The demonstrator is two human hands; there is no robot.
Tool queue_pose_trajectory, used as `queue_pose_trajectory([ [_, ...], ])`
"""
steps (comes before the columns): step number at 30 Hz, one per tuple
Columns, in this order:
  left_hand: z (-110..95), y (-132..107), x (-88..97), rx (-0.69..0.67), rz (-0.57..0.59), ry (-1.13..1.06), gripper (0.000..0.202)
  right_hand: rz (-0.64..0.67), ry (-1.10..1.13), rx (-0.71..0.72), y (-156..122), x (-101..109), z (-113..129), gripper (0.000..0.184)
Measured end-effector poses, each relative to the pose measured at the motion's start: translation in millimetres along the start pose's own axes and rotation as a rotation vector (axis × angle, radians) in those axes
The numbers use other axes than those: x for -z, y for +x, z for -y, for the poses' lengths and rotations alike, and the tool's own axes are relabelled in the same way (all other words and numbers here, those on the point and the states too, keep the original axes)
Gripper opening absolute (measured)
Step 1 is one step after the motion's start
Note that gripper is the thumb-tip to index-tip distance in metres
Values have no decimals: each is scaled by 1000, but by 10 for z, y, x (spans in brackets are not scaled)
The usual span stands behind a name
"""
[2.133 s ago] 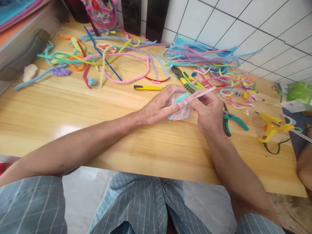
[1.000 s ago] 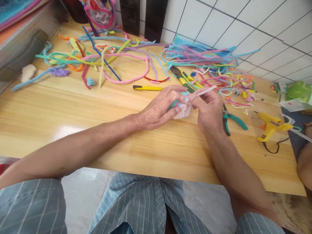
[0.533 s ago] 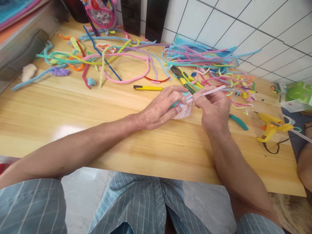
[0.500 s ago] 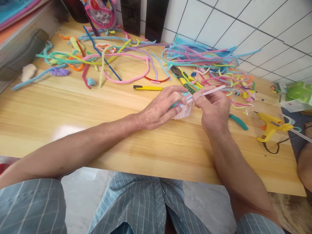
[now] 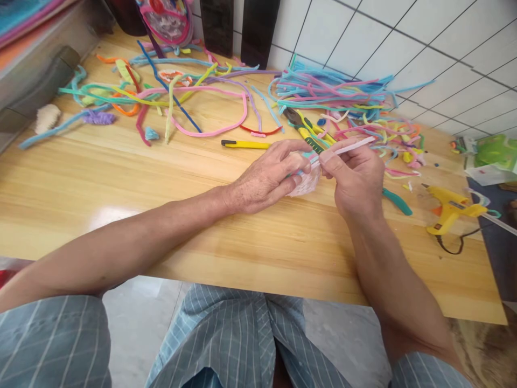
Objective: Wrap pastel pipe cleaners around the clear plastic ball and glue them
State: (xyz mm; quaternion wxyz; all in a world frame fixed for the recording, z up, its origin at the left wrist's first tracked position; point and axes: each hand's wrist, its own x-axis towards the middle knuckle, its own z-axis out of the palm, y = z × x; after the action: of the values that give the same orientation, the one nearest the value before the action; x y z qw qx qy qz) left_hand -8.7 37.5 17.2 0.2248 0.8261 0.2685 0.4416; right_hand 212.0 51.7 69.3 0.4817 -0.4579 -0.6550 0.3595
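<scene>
My left hand [image 5: 266,178] is closed around a small pale pink woven piece [image 5: 306,183] with teal strands, held just above the wooden table [image 5: 121,178]. My right hand [image 5: 355,175] pinches a pale pink pipe cleaner [image 5: 350,148] whose free end points up and to the right; its near end meets the woven piece between my two thumbs. Both hands touch each other over the middle of the table.
Loose coloured pipe cleaners [image 5: 331,91] are heaped at the back. A yellow utility knife [image 5: 244,144], yellow-handled pliers [image 5: 305,132], teal-handled pliers [image 5: 398,200] and a yellow glue gun [image 5: 450,213] lie near my hands. A green packet [image 5: 493,156] sits far right.
My right hand has shifted a little to the right over the teal pliers, drawing the pink pipe cleaner out. A person's limb at the right edge is gone from view.
</scene>
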Motion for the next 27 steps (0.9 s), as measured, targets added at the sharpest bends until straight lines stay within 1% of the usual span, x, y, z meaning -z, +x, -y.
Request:
queue_pose_trajectory([
  [4, 9, -8, -8, -24, 9, 24, 34, 12, 19, -4, 6, -18, 3, 39],
  [9, 45, -24, -37, -71, -17, 25, 31, 0, 39, -6, -3, -25, 3, 36],
  [13, 50, -28, -47, -44, -8, 0, 35, -9, 9, -1, -3, -8, -49, 34],
  [17, 48, -28, -36, -25, -9, 14, 33, -9, 12, 10, 3, 4, -95, 36],
  [24, 66, -16, -28, -73, -17, 41, 25, -2, 69, 37, 12, -17, -125, 39],
  [27, 86, -20, -39, -111, -26, 46, 29, -8, 68, 38, 10, -24, -144, 37],
])
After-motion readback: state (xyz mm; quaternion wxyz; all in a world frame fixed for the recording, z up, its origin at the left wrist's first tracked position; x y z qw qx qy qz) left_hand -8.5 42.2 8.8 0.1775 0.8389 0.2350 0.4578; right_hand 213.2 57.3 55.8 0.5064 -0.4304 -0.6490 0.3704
